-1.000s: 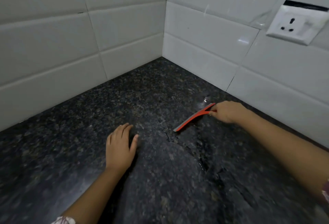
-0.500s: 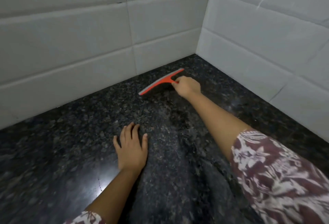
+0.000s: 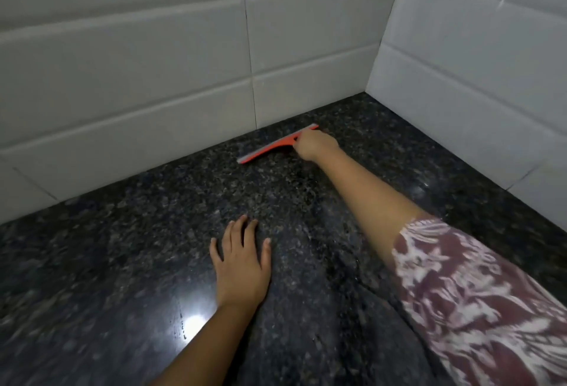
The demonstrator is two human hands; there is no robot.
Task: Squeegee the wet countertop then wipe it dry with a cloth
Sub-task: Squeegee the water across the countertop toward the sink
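An orange squeegee (image 3: pixel 270 149) with a grey rubber edge lies blade-down on the dark speckled granite countertop (image 3: pixel 122 247), close to the back wall. My right hand (image 3: pixel 314 146) is stretched far forward and grips its handle. Flat on the counter nearer to me rests my left hand (image 3: pixel 242 262), fingers spread, holding nothing. Thin wet streaks run across the stone to the right of that hand. No cloth is in view.
White tiled walls (image 3: pixel 153 78) meet in a corner at the back right and bound the counter on two sides. A ceiling light's reflection glares on the stone (image 3: pixel 193 322) beside my left forearm.
My right hand has carried the squeegee from the right wall across to the back wall. The view has swung left. My left hand has stayed flat on the counter.
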